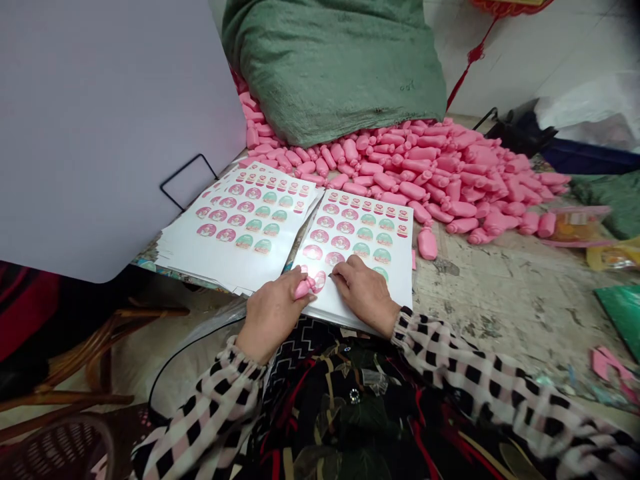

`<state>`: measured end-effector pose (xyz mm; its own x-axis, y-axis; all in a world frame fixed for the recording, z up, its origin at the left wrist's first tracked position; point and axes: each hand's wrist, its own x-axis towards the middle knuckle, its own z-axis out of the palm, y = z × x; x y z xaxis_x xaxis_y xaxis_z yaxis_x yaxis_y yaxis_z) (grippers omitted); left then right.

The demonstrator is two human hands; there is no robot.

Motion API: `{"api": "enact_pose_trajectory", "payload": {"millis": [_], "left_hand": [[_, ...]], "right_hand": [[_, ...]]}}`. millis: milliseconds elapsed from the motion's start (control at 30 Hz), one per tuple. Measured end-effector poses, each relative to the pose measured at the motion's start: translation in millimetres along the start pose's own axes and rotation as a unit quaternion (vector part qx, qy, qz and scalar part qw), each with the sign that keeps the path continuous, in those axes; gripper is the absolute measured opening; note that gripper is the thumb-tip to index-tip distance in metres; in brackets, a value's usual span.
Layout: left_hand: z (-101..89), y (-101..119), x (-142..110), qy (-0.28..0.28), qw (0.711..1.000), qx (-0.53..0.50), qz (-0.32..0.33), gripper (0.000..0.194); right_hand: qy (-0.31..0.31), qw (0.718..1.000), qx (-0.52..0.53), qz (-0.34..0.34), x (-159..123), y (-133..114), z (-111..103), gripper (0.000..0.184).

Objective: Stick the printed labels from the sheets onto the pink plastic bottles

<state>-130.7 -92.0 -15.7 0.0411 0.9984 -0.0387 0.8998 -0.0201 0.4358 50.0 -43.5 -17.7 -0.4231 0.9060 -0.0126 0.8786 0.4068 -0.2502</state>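
My left hand (277,308) is closed around a small pink plastic bottle (303,289), held low over the near left corner of a sticker sheet (360,308). The sheet carries rows of pink and green rounded stickers and a row of small red ones. Beside the bottle lies a pink sticker (318,283), close to the fingertips of my right hand (367,290). That hand rests on the sheet with thumb and forefinger pinched together; a tiny dark tip shows there, too small to name. A second stack of sticker sheets (200,255) lies to the left.
A large heap of pink bottles (440,167) spreads behind the sheets, spilling from under a green sack (340,67). One bottle (427,244) lies near the sheet's right edge. A big pale panel (110,133) stands at left. Plastic bags (577,223) lie on the right.
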Motion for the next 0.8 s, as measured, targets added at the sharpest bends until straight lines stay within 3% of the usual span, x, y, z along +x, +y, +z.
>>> {"api": "enact_pose_trajectory", "payload": {"millis": [300, 533, 800], "left_hand": [[3.7, -2.6, 0.3, -0.003, 1.000, -0.002, 0.003, 0.038], [5.6, 0.2, -3.3, 0.006, 1.000, 0.012, 0.011, 0.038], [19.0, 18.2, -26.6, -0.037, 0.991, 0.088, 0.092, 0.049]], "right_hand": [[-0.012, 0.999, 0.034, -0.004, -3.4, -2.1, 1.8, 0.024], [0.017, 0.985, 0.155, 0.073, -4.5, -5.9, 10.9, 0.016], [-0.009, 0.975, 0.192, 0.108, 5.5, -5.9, 4.8, 0.022]]}}
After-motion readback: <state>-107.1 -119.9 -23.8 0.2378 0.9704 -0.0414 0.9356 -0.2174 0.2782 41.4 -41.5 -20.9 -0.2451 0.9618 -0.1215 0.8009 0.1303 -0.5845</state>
